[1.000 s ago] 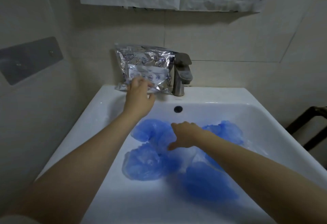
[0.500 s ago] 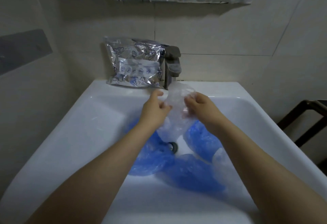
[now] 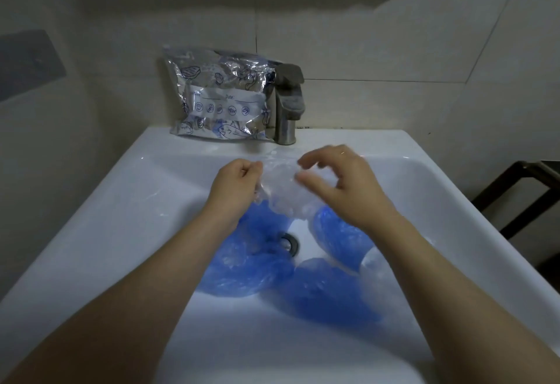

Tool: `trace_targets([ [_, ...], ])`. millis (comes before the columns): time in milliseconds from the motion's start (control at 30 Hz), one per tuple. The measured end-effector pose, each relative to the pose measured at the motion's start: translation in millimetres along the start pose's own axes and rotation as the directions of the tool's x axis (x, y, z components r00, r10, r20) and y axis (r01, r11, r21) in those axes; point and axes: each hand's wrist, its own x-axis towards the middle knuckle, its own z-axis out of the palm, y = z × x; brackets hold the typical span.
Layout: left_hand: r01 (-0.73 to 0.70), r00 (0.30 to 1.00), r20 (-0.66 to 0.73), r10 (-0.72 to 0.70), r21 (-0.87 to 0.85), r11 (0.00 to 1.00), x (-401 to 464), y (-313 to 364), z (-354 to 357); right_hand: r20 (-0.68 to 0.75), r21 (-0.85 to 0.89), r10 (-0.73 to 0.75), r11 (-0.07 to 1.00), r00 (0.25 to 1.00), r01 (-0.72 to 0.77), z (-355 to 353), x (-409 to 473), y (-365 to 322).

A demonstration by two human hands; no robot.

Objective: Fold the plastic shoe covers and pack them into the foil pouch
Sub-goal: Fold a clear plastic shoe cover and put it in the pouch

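Tiled wall, white sink (image 3: 100,226) below it, no table here; all work is over the basin. Pouch (image 3: 222,97) stands on the back ledge leaning on the wall, just left of the tap (image 3: 289,102), apart from both hands; can't tell if its mouth is open. Blue covers (image 3: 242,268) lie loose in the basin around the drain (image 3: 287,242), one pale one at the right edge under the forearm. Clear cover (image 3: 281,192) is held up above them, between the hands. Left hand (image 3: 235,188): fingers curled tight, pinching the cover's left edge. Right hand (image 3: 342,185): fingers half curled and spread, thumb and forefinger tips near the film; can't tell if they actually have hold of it. Judgement: fold just starting, nothing from this cover packed yet. Risks: film is thin and slick, so a one-sided pinch lets it sag or slip back into the pile, and the fold springs open. Elastic rim likely bunches, giving a lumpy fold that won't go into the pouch. Pouch is light and only leaning; a knock tips it into the basin. Wet basin or a bumped tap means damp covers sticking together. Drain edge may snag loose film.
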Motion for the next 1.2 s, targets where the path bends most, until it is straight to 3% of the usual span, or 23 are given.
trace_targets([
  [100, -0.026, 0.999, 0.021, 0.027, -0.029, 0.999, -4.1, 5.7, 1.3, 0.235, -0.165, 0.09, 0.985, 0.968, -0.051, 21.0, -3.7, -3.1],
  [200, -0.059, 0.996, 0.065, 0.06, -0.023, 0.998, -5.1, 10.5, 1.7, 0.334, -0.046, 0.081, 0.996, 0.939, -0.07, 24.2, -4.7, 8.8],
  [300, -0.03, 0.99, 0.134, 0.036, -0.043, 0.999, -3.2, 12.7, -4.2, 0.297, 0.006, 0.186, 0.98, 0.937, -0.197, 14.2, 0.3, 24.6],
  [400, 0.031, 0.985, 0.171, -0.027, -0.017, 0.999, -3.1, 9.9, -8.6, 0.212, 0.284, 0.347, 0.873, 0.913, -0.398, 7.2, 1.7, 30.8],
  [467, 0.065, 0.977, 0.208, -0.042, -0.105, 0.992, -5.8, 10.0, -7.3, 0.199, 0.457, 0.404, 0.767, 0.893, -0.45, 6.7, 0.8, 30.7],
  [533, 0.042, 0.96, 0.28, 0.006, -0.166, 0.985, -11.3, 12.0, -3.4, 0.222, 0.575, 0.4, 0.683, 0.889, -0.451, 6.4, 0.2, 29.8],
  [633, -0.109, 0.94, 0.318, 0.12, -0.052, 0.993, -15.1, 7.1, 1.0, 0.276, 0.625, 0.378, 0.628, 0.884, -0.464, 3.3, 0.3, 27.5],
  [767, -0.184, 0.961, 0.222, 0.163, 0.078, 0.98, -14.2, 3.8, 3.6, 0.159, 0.155, 0.347, 0.916, 0.924, -0.371, 6.3, -1.2, 28.0],
  [833, -0.198, 0.972, 0.17, 0.165, 0.202, 0.959, -13.0, 2.9, 3.3, 0.007, -0.036, 0.145, 0.989, 0.989, -0.144, 6.0, -2.0, 23.8],
  [867, -0.196, 0.976, 0.141, 0.166, 0.238, 0.951, -13.0, 2.1, 3.4, -0.037, -0.139, -0.035, 0.99, 0.999, 0.03, 5.9, -1.4, 18.5],
  [933, -0.151, 0.987, 0.085, 0.134, 0.236, 0.96, -10.6, 0.0, 3.5, 0.005, -0.308, -0.368, 0.884, 0.93, 0.352, 12.2, -0.3, 6.5],
  [1000, -0.093, 0.996, 0.028, 0.09, 0.165, 0.982, -6.4, -0.5, 3.2, 0.122, -0.4, -0.507, 0.762, 0.853, 0.51, 24.8, 1.0, -2.1],
  [1100, -0.061, 0.998, 0.007, 0.061, 0.102, 0.993, -4.0, -0.8, 3.3, 0.265, -0.527, -0.406, 0.698, 0.875, 0.484, 40.6, -5.4, 3.8],
  [1200, -0.082, 0.997, 0.016, 0.081, 0.104, 0.991, -1.5, -0.7, -1.1, 0.397, -0.603, -0.183, 0.687, 0.899, 0.406, 38.7, -11.9, 6.4],
])
